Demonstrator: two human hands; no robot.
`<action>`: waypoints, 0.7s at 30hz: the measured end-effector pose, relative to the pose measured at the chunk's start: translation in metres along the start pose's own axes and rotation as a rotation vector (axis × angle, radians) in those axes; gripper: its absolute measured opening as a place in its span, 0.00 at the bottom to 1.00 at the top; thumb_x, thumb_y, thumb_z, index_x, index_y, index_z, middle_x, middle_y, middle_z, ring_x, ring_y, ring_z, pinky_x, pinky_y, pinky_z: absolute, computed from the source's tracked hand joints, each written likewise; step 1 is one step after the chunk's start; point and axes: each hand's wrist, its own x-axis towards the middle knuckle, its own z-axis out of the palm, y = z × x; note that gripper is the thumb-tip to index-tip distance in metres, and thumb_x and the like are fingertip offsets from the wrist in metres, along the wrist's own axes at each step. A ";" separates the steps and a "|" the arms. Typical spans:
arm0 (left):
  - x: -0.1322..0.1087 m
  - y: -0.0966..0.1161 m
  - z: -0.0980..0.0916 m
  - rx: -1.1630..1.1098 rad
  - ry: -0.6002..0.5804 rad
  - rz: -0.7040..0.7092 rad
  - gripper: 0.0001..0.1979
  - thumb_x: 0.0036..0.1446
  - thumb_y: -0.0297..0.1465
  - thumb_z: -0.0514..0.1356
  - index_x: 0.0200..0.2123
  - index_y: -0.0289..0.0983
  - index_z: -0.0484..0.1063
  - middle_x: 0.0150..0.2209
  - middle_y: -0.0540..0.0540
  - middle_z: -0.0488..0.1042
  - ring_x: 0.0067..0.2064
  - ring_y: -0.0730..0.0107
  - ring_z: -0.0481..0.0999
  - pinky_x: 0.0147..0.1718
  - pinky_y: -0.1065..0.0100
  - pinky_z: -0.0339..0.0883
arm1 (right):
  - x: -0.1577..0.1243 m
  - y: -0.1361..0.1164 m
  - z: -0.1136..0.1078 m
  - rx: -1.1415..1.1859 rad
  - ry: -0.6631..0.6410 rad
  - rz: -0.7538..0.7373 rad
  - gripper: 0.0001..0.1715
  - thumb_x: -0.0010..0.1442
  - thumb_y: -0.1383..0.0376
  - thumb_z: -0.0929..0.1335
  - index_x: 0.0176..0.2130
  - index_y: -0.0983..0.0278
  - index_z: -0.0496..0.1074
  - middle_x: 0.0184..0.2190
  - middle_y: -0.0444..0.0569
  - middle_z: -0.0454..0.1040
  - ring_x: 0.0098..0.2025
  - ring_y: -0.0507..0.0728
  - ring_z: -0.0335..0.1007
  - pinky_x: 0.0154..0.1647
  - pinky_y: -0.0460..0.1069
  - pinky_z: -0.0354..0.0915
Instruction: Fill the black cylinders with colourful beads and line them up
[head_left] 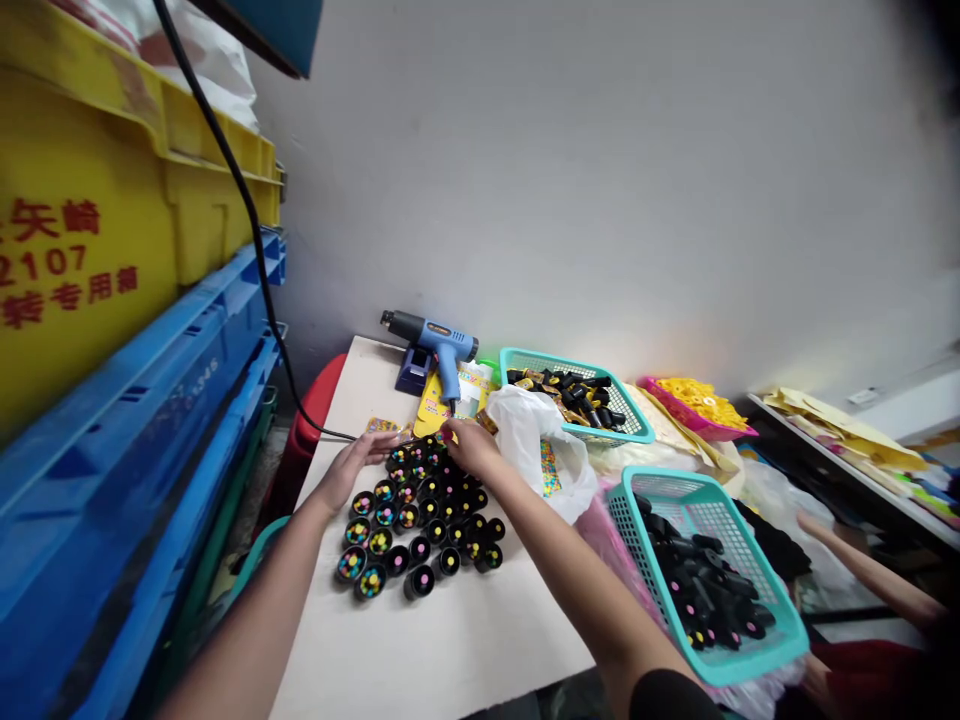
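Note:
Several small black cups [407, 516] stand upright close together on the white table [360, 660]. Many on the left side hold small colourful beads, while others show a single pink or yellow dot inside. My left hand [358, 465] rests at the group's far left edge, fingers stretched forward beside a clear packet of coloured beads [382, 426]. Over the far side of the cups, my right hand [471, 447] has its fingers bent down and pressed together; whatever they pinch is too small to name.
Behind the cups lie a blue heat gun [444, 350] and a white plastic bag [517, 425]. Turquoise baskets [637, 425] of black parts stand to the right, near a pink tray [701, 425] of yellow pieces. Stacked crates [90, 240] line the left. Another person's arm [870, 565] reaches in at right.

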 end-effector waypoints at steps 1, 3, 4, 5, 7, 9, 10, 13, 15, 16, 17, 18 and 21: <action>0.000 -0.001 0.000 -0.001 0.002 0.000 0.34 0.52 0.58 0.54 0.47 0.36 0.75 0.49 0.38 0.77 0.55 0.48 0.72 0.54 0.50 0.63 | 0.000 -0.001 0.000 -0.052 -0.011 -0.026 0.09 0.61 0.69 0.64 0.41 0.61 0.73 0.42 0.51 0.76 0.47 0.60 0.68 0.44 0.51 0.62; 0.001 -0.002 0.000 -0.002 0.003 -0.002 0.35 0.52 0.59 0.53 0.48 0.36 0.75 0.49 0.37 0.77 0.55 0.48 0.72 0.54 0.50 0.62 | 0.001 -0.004 -0.001 -0.145 -0.031 -0.079 0.11 0.62 0.71 0.63 0.41 0.61 0.73 0.44 0.51 0.75 0.49 0.60 0.66 0.45 0.51 0.61; 0.001 -0.003 0.000 -0.003 0.002 -0.005 0.35 0.52 0.58 0.53 0.48 0.36 0.74 0.49 0.37 0.77 0.55 0.48 0.72 0.54 0.50 0.62 | 0.000 -0.005 -0.001 -0.185 -0.035 -0.104 0.12 0.62 0.72 0.63 0.41 0.60 0.73 0.44 0.51 0.75 0.49 0.60 0.66 0.46 0.51 0.61; 0.002 -0.004 0.000 -0.004 0.000 -0.008 0.35 0.53 0.58 0.53 0.49 0.35 0.74 0.49 0.37 0.77 0.55 0.48 0.72 0.54 0.50 0.62 | 0.000 -0.006 -0.002 -0.220 -0.036 -0.126 0.13 0.62 0.72 0.63 0.41 0.61 0.73 0.45 0.52 0.74 0.49 0.60 0.65 0.46 0.51 0.61; 0.002 -0.005 0.000 -0.006 -0.006 -0.011 0.35 0.52 0.58 0.53 0.48 0.35 0.74 0.49 0.37 0.77 0.55 0.47 0.72 0.54 0.50 0.62 | -0.001 -0.008 -0.004 -0.277 -0.026 -0.163 0.13 0.62 0.73 0.62 0.42 0.62 0.73 0.46 0.53 0.74 0.49 0.61 0.65 0.46 0.52 0.61; 0.003 -0.006 -0.001 -0.009 -0.008 -0.008 0.36 0.52 0.59 0.52 0.48 0.35 0.74 0.48 0.37 0.78 0.55 0.47 0.72 0.54 0.49 0.62 | -0.003 -0.012 -0.007 -0.315 -0.002 -0.194 0.14 0.63 0.73 0.62 0.43 0.63 0.73 0.46 0.55 0.73 0.48 0.61 0.65 0.46 0.53 0.61; 0.003 -0.006 -0.001 -0.010 -0.008 -0.006 0.36 0.52 0.59 0.52 0.48 0.36 0.74 0.49 0.37 0.78 0.55 0.47 0.72 0.55 0.49 0.62 | -0.005 -0.015 -0.010 -0.327 0.013 -0.209 0.14 0.63 0.73 0.62 0.43 0.63 0.73 0.46 0.56 0.73 0.48 0.62 0.65 0.46 0.54 0.61; 0.002 -0.004 -0.001 -0.014 -0.009 -0.006 0.34 0.53 0.58 0.52 0.48 0.37 0.74 0.49 0.38 0.78 0.54 0.48 0.73 0.55 0.49 0.61 | -0.021 -0.024 -0.022 -0.340 0.058 -0.256 0.14 0.65 0.73 0.61 0.45 0.62 0.72 0.47 0.55 0.73 0.49 0.61 0.65 0.48 0.54 0.62; 0.001 -0.002 -0.001 -0.021 -0.011 -0.010 0.34 0.53 0.58 0.53 0.47 0.38 0.75 0.48 0.39 0.78 0.54 0.48 0.73 0.54 0.49 0.62 | -0.041 -0.026 -0.035 -0.304 0.138 -0.285 0.16 0.66 0.71 0.61 0.48 0.61 0.72 0.49 0.55 0.73 0.49 0.60 0.66 0.49 0.53 0.62; 0.001 0.000 -0.001 -0.026 -0.012 -0.012 0.33 0.52 0.58 0.54 0.47 0.38 0.75 0.47 0.39 0.78 0.54 0.48 0.73 0.54 0.50 0.62 | -0.052 -0.023 -0.043 -0.258 0.227 -0.289 0.16 0.66 0.70 0.60 0.50 0.61 0.71 0.49 0.55 0.73 0.50 0.59 0.66 0.50 0.53 0.63; 0.000 0.001 -0.001 -0.030 -0.012 -0.012 0.33 0.52 0.58 0.54 0.47 0.38 0.75 0.47 0.39 0.78 0.53 0.49 0.74 0.53 0.50 0.63 | -0.065 -0.017 -0.052 -0.197 0.346 -0.277 0.16 0.66 0.69 0.61 0.50 0.61 0.71 0.49 0.55 0.73 0.50 0.59 0.67 0.50 0.53 0.63; 0.000 0.002 -0.001 -0.036 -0.011 -0.011 0.33 0.52 0.58 0.54 0.47 0.38 0.75 0.47 0.39 0.78 0.53 0.49 0.74 0.53 0.50 0.63 | -0.077 -0.008 -0.062 -0.128 0.480 -0.241 0.16 0.66 0.67 0.61 0.51 0.61 0.71 0.48 0.55 0.73 0.49 0.59 0.68 0.50 0.53 0.64; 0.000 0.002 0.000 -0.046 -0.010 -0.010 0.34 0.52 0.59 0.54 0.46 0.37 0.75 0.48 0.39 0.78 0.54 0.48 0.73 0.54 0.50 0.62 | -0.107 0.035 -0.086 -0.036 0.677 0.104 0.18 0.64 0.61 0.62 0.51 0.62 0.71 0.45 0.56 0.75 0.44 0.61 0.70 0.47 0.55 0.66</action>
